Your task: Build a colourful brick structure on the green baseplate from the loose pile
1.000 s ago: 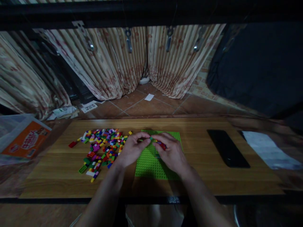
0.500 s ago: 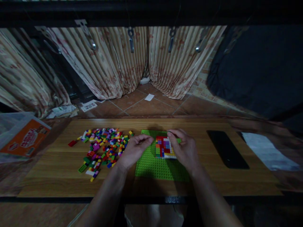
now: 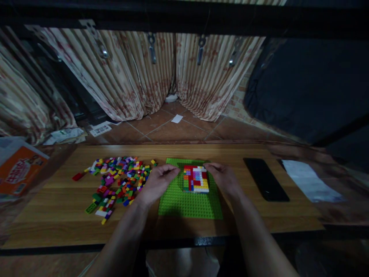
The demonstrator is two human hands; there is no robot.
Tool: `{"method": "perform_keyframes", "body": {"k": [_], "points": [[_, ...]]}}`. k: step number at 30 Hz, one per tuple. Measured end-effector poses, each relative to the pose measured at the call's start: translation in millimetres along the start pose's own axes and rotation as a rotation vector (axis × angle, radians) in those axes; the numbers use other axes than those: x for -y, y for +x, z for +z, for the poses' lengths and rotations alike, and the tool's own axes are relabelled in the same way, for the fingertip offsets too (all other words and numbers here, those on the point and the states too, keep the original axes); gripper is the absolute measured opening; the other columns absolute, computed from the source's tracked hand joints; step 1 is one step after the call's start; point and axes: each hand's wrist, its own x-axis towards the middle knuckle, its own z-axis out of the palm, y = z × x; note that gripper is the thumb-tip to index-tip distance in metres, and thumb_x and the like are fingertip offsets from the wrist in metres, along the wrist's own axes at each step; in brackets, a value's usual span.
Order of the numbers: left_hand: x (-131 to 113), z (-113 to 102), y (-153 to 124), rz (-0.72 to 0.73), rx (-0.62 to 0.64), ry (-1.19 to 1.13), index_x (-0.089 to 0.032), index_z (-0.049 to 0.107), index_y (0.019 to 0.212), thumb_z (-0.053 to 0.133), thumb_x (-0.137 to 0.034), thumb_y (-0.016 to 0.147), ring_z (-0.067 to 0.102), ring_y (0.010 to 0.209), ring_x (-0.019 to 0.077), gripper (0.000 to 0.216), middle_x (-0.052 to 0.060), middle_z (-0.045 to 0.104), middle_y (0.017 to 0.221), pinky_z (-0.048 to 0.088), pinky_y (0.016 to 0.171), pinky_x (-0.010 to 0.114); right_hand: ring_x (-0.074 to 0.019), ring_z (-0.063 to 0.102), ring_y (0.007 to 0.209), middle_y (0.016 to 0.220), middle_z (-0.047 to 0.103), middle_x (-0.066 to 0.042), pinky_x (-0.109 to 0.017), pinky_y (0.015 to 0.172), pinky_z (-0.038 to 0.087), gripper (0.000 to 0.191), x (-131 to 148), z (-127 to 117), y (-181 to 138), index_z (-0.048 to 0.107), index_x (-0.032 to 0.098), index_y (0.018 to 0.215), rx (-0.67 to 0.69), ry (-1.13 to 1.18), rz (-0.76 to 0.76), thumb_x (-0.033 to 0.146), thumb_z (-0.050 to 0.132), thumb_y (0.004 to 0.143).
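Observation:
A square build of multicoloured toy bricks (image 3: 196, 179) sits on a green studded baseplate (image 3: 190, 206). My left hand (image 3: 162, 177) hovers over the plate's left edge, thumb and fingertips pinched together just left of the build. Whatever is in that pinch, if anything, is too small to make out. At the upper right corner of the build is my right hand (image 3: 222, 177), its thumb and forefinger closed. Whether it grips a brick or touches the build I cannot tell.
Loose coloured bricks (image 3: 121, 171) lie scattered left of the plate. A black phone-like slab (image 3: 264, 179) rests on the wooden table (image 3: 57, 211) at right, with a white sheet (image 3: 311, 181) beyond it. An orange-labelled plastic box (image 3: 21, 171) stands far left.
My right hand has drawn back to the right from over the build, uncovering its right side. The left hand keeps its pinch beside the build. The camera view has shifted slightly.

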Motion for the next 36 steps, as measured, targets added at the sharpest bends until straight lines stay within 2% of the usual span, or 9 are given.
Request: {"method": "perform_keyframes", "body": {"k": [9, 18, 28, 36], "points": [[2.9, -1.3, 0.6, 0.033, -0.012, 0.042, -0.015, 0.070, 0.079, 0.063, -0.044, 0.076, 0.048, 0.062, 0.0113, 0.030, -0.001, 0.060, 0.065, 0.036, 0.061, 0.025, -0.0229, 0.070, 0.088, 0.093, 0.076, -0.005, -0.038, 0.083, 0.051, 0.029, -0.7, -6.2, -0.8, 0.075, 0.022, 0.095, 0.065, -0.159, -0.071, 0.037, 0.055, 0.082], [4.3, -1.0, 1.2, 0.048, -0.019, 0.067, -0.015, 0.071, 0.078, 0.063, -0.041, 0.077, 0.049, 0.062, 0.0109, 0.027, -0.001, 0.061, 0.066, 0.037, 0.059, 0.023, -0.0232, 0.068, 0.091, 0.096, 0.075, -0.006, -0.038, 0.085, 0.050, 0.031, 2.8, -7.2, 0.3, 0.075, 0.021, 0.096, 0.098, -0.260, -0.131, 0.033, 0.050, 0.085], [4.0, -1.0, 0.2, 0.040, -0.010, 0.046, -0.014, 0.069, 0.074, 0.064, -0.041, 0.075, 0.048, 0.061, 0.0109, 0.027, -0.001, 0.059, 0.065, 0.036, 0.058, 0.023, -0.0235, 0.068, 0.095, 0.097, 0.076, -0.005, -0.039, 0.087, 0.049, 0.029, 2.8, -8.8, 1.7, 0.075, 0.022, 0.091, 0.137, -0.214, -0.160, 0.036, 0.050, 0.085], [4.5, 0.5, 1.0, 0.067, -0.024, 0.076, -0.015, 0.070, 0.075, 0.063, -0.039, 0.075, 0.050, 0.062, 0.0115, 0.025, -0.001, 0.061, 0.064, 0.037, 0.058, 0.023, -0.0231, 0.070, 0.086, 0.089, 0.076, -0.004, -0.037, 0.081, 0.052, 0.032, -1.4, -6.1, 4.9, 0.075, 0.021, 0.088, 0.124, -0.038, -0.014, 0.043, 0.053, 0.080]]}}
